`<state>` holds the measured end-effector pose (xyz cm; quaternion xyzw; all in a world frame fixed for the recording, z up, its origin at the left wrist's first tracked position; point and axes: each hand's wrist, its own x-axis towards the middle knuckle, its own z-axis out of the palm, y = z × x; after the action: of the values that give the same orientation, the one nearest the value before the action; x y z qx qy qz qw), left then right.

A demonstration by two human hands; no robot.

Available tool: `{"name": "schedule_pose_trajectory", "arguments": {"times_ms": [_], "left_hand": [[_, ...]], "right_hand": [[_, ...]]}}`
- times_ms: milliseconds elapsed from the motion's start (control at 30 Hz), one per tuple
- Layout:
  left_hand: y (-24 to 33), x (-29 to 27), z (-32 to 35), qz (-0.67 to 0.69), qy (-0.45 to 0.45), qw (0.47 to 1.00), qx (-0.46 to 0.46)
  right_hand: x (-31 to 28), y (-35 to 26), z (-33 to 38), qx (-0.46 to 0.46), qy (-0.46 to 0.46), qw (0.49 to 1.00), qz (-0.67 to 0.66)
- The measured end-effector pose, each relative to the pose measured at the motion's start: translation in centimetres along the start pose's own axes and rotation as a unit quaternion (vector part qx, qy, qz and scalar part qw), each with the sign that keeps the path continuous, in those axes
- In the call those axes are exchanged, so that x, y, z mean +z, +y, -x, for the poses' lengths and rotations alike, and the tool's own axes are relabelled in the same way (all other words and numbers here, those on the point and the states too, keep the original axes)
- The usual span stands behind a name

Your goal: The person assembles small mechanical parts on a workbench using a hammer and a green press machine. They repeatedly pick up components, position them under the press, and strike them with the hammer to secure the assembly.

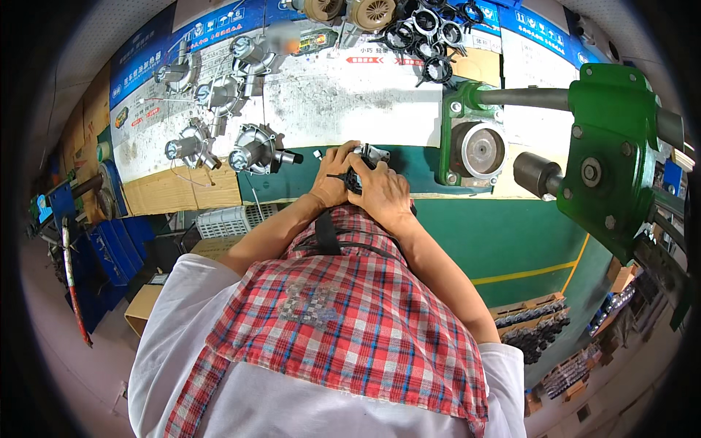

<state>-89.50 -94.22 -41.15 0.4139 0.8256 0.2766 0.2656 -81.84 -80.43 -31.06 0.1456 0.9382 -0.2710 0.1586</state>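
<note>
At the near edge of the bench, my left hand (334,177) and my right hand (384,191) are close together, fingers curled around one small assembly. A black ring-shaped part (353,182) shows between them, with a thin tab sticking out to the left. Just beyond the fingers is a silver metal housing (374,154), mostly covered by my hands; whether it is fixed to the ring I cannot tell. To the left of my hands lies a silver motor-and-housing unit (254,150) with a black-tipped outlet. A small white piece (318,155) sits beside my left hand.
Several similar silver motor units (217,95) stand on the cardboard-covered bench at left. Black ring clamps (427,36) are heaped at the back, beside tan round fan housings (371,13). A green press (610,160) with a round metal cup (480,150) occupies the right. A grey crate (232,221) sits below left.
</note>
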Motion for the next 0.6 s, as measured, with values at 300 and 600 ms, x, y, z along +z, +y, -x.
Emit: {"name": "schedule_pose_trajectory", "arguments": {"times_ms": [300,600], "left_hand": [[-0.3,0.5,0.1,-0.003,0.008,1.0,-0.002],[-0.4,1.0,0.1,0.019,0.06,0.998,0.025]], "right_hand": [[0.5,-0.1,0.1,0.007,0.025,0.999,-0.02],[0.6,0.1,0.7,-0.02,0.067,0.997,0.041]]}}
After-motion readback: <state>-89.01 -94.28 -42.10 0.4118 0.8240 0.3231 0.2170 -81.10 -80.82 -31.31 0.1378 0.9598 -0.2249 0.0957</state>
